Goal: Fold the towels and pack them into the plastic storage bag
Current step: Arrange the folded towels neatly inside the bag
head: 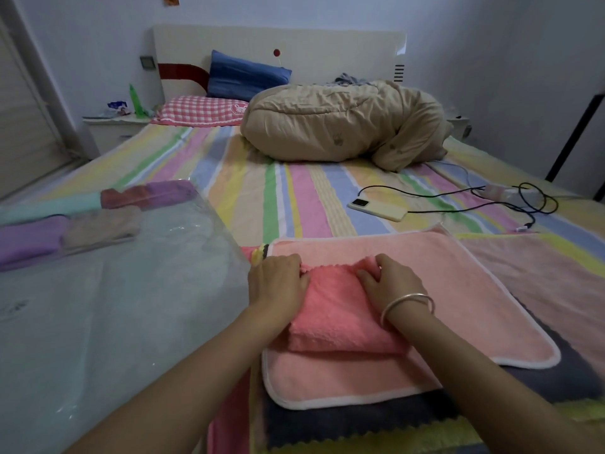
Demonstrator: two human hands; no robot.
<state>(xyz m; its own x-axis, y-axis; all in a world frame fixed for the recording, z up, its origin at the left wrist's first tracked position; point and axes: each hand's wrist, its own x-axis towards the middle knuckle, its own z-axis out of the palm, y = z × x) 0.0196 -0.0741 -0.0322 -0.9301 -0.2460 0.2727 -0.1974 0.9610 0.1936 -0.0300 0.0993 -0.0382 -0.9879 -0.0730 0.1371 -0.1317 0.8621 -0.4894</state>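
A head-worn view looks down over a bed with a striped sheet (248,191). At nine o'clock lies a clear plastic storage bag (137,306), flat on the sheet, with folded towels (75,217) already inside near its far end (purple, teal, dark red and a pale one, side by side).

Just below centre, at six o'clock, the left hand (278,283) rests on a folded coral towel (337,316), its fingers curled closed, pinching the towel's far zigzag edge. At the towel's other far corner the right hand (389,286), with a silver bangle (407,304) on the wrist, has its fingers bent down onto the cloth; whether they actually grip it cannot be told.

The coral towel sits atop a spread pale pink towel (458,296) with white trim, which lies over a dark grey towel (360,421).

At two o'clock a phone (376,208) lies plugged into a black cable (474,194). A tan quilt (340,122) is bunched at twelve o'clock.
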